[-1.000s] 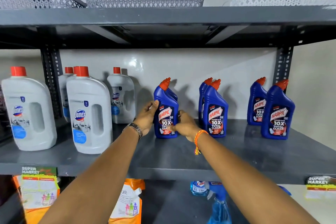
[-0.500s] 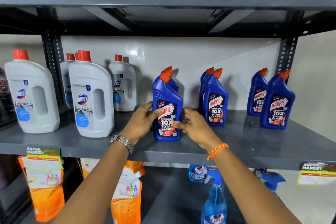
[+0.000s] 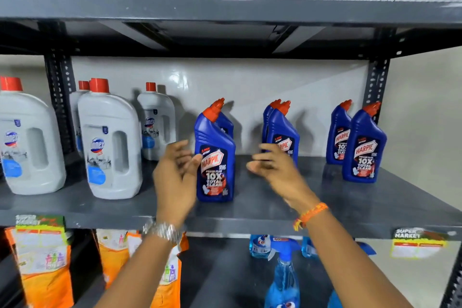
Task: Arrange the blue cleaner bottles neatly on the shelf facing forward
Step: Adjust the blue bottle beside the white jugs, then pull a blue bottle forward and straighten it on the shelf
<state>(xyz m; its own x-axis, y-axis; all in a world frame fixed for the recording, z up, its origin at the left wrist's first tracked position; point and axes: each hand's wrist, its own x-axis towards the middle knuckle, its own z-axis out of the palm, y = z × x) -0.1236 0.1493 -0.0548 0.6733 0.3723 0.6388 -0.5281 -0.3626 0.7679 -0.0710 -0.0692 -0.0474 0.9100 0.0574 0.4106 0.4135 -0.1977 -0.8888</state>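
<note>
Front blue Harpic bottle (image 3: pixel 215 157) stands upright near the front edge of the grey shelf (image 3: pixel 262 210), label forward, a second blue bottle (image 3: pixel 225 121) right behind it at 12 o'clock. Left hand (image 3: pixel 176 175) at its 9 o'clock, fingers spread, thumb tip at the label, not gripping; right hand (image 3: pixel 277 170) at 3 o'clock, loose and clear of it. Two more blue pairs (image 3: pixel 282 137) (image 3: pixel 363 147) further toward 3 o'clock, white Domex jugs (image 3: pixel 110 142) toward 9 o'clock.

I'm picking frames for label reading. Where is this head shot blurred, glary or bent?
Head view: both hands smear with motion, the left hand and right hand alike; the front blue bottle reads sharply; glare spots shine on the glossy back wall; the upper shelf edge bows from the wide lens; the lower shelf goods look soft.
</note>
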